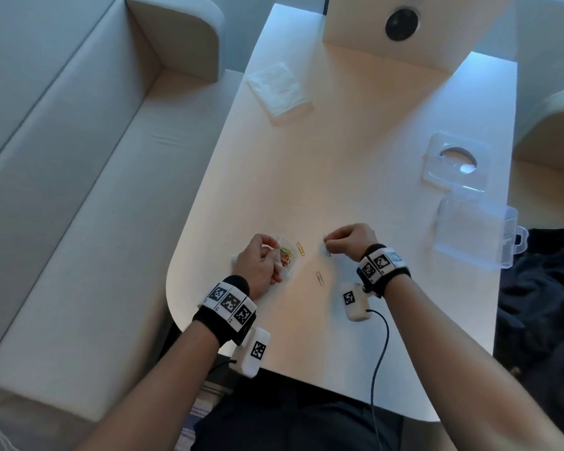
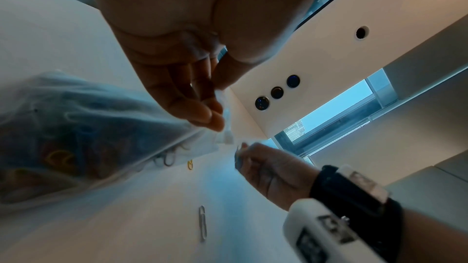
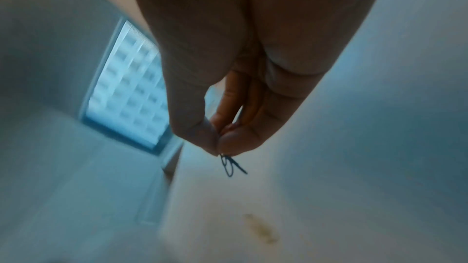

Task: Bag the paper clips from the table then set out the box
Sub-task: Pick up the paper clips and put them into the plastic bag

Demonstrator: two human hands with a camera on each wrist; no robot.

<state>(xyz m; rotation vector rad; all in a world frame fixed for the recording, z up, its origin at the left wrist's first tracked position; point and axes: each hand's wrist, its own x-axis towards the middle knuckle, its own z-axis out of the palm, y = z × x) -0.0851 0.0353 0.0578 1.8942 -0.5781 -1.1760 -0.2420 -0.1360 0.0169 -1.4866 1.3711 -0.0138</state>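
Note:
My left hand [image 1: 259, 262] holds a small clear bag [image 1: 284, 255] by its mouth at the table's near left; the bag [image 2: 76, 137] holds several coloured paper clips. A yellow clip [image 1: 301, 249] lies just right of the bag, and a silver clip [image 1: 320, 278] lies nearer me, seen also as the silver clip [image 2: 202, 223]. My right hand [image 1: 345, 240] pinches a dark paper clip [image 3: 231, 165] between thumb and fingertips, a little above the table. The clear plastic box [image 1: 476, 236] stands at the table's right edge, its lid [image 1: 455, 161] lying beyond it.
A stack of clear bags [image 1: 279, 89] lies at the far left of the white table [image 1: 355, 190]. A white upright panel [image 1: 404, 30] with a dark round hole closes the far end. A pale sofa [image 1: 79, 157] runs along the left.

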